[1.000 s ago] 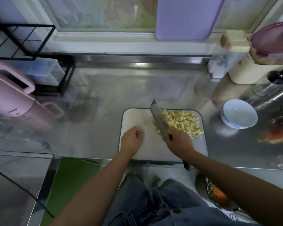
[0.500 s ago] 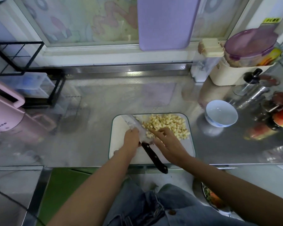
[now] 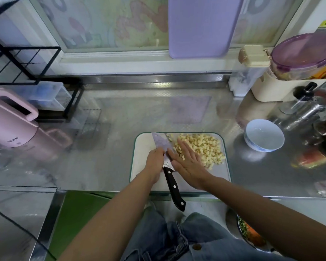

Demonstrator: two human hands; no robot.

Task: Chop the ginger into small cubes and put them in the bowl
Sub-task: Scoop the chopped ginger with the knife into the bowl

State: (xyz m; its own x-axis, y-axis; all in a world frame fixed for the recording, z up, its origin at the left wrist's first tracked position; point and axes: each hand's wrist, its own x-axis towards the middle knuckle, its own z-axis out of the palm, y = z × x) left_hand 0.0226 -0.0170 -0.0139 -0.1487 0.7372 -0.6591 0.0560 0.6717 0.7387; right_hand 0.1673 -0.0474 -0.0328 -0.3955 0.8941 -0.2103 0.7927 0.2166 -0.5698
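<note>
While the left hand (image 3: 155, 161) grips the broad steel knife with the black riveted handle (image 3: 159, 143) at the heel of its blade, its fingers (image 3: 160, 151) curled down over the spine, the right hand (image 3: 189, 163) lies flat, its fingers (image 3: 183, 146) straight and close together. The right fingers lie along the right face of the blade, their tips reaching the near edge of the heap of small pale yellow ginger cubes (image 3: 205, 147); whether the palm touches the steel cannot be told. The blade points away past the left fingertips, angled leftwards, with a few cubes at its right face just beyond the right fingertips. The handle runs back between the two wrists and overhangs the near edge of the white rectangular cutting board with the green rim (image 3: 143, 146). The heap covers the board's far right part, beyond and to the right of the right fingers. The round white bowl with the blue pattern (image 3: 263, 136) stands on the reflective stainless steel table (image 3: 120, 113), well apart to the right of the right fingers, past the board's right edge. A pink plastic appliance with a handle (image 3: 9, 125) stands far to the left of the left fingers.
</note>
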